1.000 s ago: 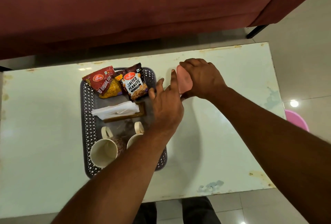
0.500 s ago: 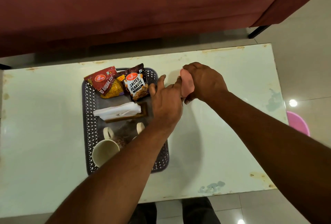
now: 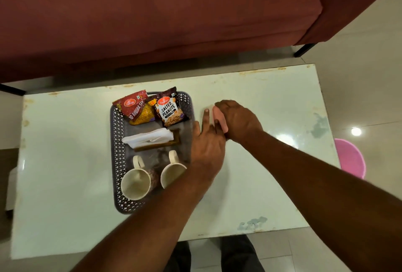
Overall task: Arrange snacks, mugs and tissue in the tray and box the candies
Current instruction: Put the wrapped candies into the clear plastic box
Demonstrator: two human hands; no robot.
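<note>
A dark perforated tray [image 3: 115,145] lies on the pale table. It holds a red bhujia sev packet [image 3: 133,109], a salted peanuts packet [image 3: 168,110], white tissue [image 3: 148,137] in a brown holder, and two cream mugs [image 3: 136,183] [image 3: 171,173]. Just right of the tray, my right hand [image 3: 238,120] is closed over a pink candy box [image 3: 219,118]. My left hand [image 3: 207,141] rests beside it with fingers spread, touching the box's left side. The candies and the inside of the box are hidden.
A maroon sofa [image 3: 152,14] stands behind the table's far edge. A pink round object [image 3: 350,157] sits on the floor to the right. The table [image 3: 272,163] surface shows rust spots and worn patches near its edges.
Both hands have stayed on the pink box beside the tray. My left fingers have slid from over the tray's edge onto the box's side.
</note>
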